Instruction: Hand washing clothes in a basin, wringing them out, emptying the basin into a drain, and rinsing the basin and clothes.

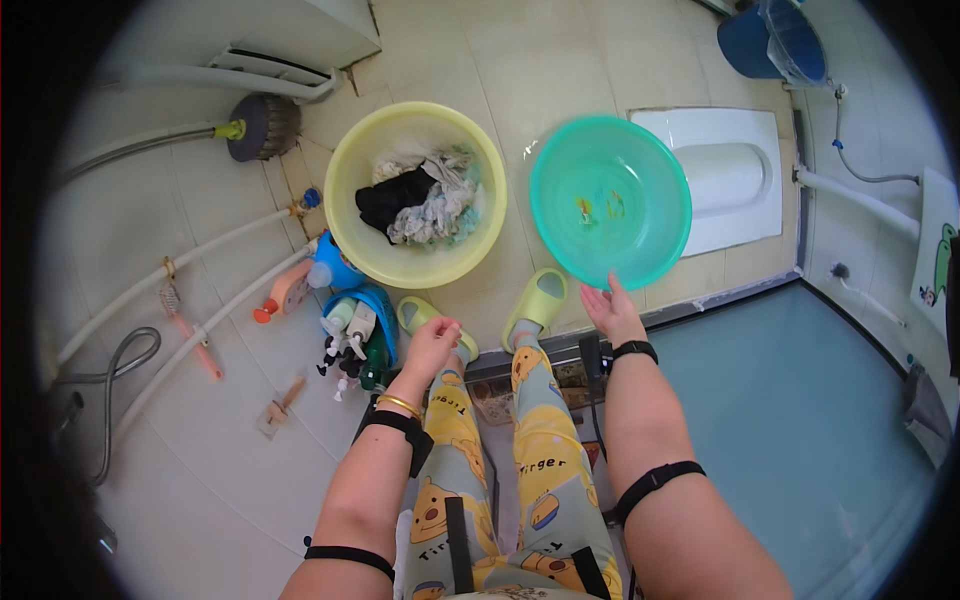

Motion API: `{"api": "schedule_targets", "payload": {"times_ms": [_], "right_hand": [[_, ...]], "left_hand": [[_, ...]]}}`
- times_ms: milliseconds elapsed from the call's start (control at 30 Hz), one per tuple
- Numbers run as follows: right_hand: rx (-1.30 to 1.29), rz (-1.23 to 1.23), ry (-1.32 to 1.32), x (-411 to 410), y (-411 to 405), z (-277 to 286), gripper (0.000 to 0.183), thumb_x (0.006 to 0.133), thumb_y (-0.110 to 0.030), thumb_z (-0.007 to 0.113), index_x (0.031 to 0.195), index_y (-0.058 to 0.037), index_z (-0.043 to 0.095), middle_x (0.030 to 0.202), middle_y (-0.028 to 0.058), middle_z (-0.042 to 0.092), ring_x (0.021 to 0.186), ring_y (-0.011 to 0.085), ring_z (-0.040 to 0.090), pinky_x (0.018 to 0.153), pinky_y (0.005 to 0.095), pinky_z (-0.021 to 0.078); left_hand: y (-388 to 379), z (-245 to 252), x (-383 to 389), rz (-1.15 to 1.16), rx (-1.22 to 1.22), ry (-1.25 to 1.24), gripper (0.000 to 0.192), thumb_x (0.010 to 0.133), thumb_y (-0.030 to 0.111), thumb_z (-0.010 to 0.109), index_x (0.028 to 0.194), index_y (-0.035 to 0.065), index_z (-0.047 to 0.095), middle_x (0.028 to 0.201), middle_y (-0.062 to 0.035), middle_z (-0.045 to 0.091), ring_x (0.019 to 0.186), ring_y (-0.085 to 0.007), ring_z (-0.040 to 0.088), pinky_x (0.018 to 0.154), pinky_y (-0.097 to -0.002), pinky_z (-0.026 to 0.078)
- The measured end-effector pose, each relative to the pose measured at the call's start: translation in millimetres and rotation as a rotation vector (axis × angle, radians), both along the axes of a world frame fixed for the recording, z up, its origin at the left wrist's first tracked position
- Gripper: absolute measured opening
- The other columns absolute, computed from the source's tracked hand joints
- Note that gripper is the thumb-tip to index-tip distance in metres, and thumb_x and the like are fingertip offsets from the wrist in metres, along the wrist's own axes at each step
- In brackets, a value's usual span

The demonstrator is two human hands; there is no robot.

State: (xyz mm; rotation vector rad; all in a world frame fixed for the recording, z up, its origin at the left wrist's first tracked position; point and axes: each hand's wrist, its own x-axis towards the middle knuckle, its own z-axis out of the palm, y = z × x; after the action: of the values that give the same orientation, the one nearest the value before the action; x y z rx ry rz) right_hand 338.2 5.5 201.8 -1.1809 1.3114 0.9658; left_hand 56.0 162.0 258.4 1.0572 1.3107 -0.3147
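Note:
In front of me on the tiled floor stands a pale yellow basin (337,225) with a black cloth (401,196) and crumpled light fabric (442,217) in it. To its right is a green basin (555,251), with orange and yellow marks on its bottom. My right hand (613,313) is at the green basin's near rim, palm up and fingers apart; whether a fingertip touches the rim is unclear. Short of the yellow basin, my left hand (435,346) hangs above one green slipper (421,311), its fingers loosely curled with nothing visible in them.
A white squat toilet (739,217) lies partly behind the green basin. Bottles fill a blue basket (386,311) at left, beside a blue jug (339,262). White pipes (240,225) and a round brush (262,127) line the left wall. A blue bin (750,45) stands far right.

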Motion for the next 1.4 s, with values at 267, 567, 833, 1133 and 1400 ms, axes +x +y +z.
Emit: {"api": "schedule_targets", "payload": {"times_ms": [267, 567, 833, 1133, 1400], "right_hand": [[-0.190, 1.268, -0.394, 34.8, -48.4, 7.1, 0.028, 0.078, -0.021, 0.057, 0.099, -0.0032, 0.057, 0.087, 0.0092, 0.060, 0.076, 0.0217, 0.060, 0.064, 0.0316, 0.0472], [-0.096, 1.956, -1.242, 4.9, 124.5, 143.8, 0.023, 0.074, -0.021, 0.063, 0.092, -0.0063, 0.060, 0.096, 0.0158, 0.056, 0.087, 0.0350, 0.052, 0.079, 0.0432, 0.0418], [0.944, 1.560, -1.467, -182.8, 329.7, 367.0, 0.012, 0.077, -0.012, 0.059, 0.084, -0.0026, 0.060, 0.078, 0.0139, 0.059, 0.069, 0.0280, 0.059, 0.062, 0.0336, 0.0478], [1.261, 1.313, -1.958, -313.4, 418.8, 482.5, 0.047, 0.072, -0.014, 0.065, 0.114, -0.0048, 0.045, 0.104, 0.0106, 0.054, 0.097, 0.0278, 0.053, 0.078, 0.0344, 0.0455], [1.018, 1.501, -2.187, -326.1, 424.2, 480.2, 0.032, 0.073, -0.015, 0.064, 0.100, -0.0051, 0.050, 0.092, 0.0075, 0.056, 0.083, 0.0239, 0.055, 0.069, 0.0333, 0.0462]], "left_hand": [[30.7, 50.0, 24.4, -0.002, 0.128, -0.020, 0.023, 0.085, 0.016, 0.055, 0.098, -0.0020, 0.058, 0.085, -0.0072, 0.060, 0.071, -0.0141, 0.058, 0.066, -0.0247, 0.047], [40.9, 113.6, -47.6, -0.014, 0.274, 0.172, 0.026, 0.080, 0.030, 0.057, 0.091, 0.0070, 0.062, 0.083, -0.0105, 0.063, 0.080, -0.0244, 0.061, 0.073, -0.0334, 0.046], [38.9, 176.1, -151.3, 0.067, 0.278, 0.273, 0.030, 0.080, 0.038, 0.054, 0.092, 0.0116, 0.063, 0.087, -0.0061, 0.065, 0.086, -0.0235, 0.061, 0.075, -0.0341, 0.044], [30.0, 197.6, -191.7, 0.322, 0.231, 0.020, 0.021, 0.084, 0.025, 0.056, 0.089, 0.0044, 0.061, 0.075, -0.0050, 0.063, 0.067, -0.0130, 0.060, 0.061, -0.0263, 0.047], [36.1, 197.8, -216.2, 0.423, 0.177, -0.046, 0.017, 0.085, 0.015, 0.054, 0.092, 0.0011, 0.060, 0.079, -0.0053, 0.061, 0.068, -0.0120, 0.059, 0.061, -0.0228, 0.047]]}}
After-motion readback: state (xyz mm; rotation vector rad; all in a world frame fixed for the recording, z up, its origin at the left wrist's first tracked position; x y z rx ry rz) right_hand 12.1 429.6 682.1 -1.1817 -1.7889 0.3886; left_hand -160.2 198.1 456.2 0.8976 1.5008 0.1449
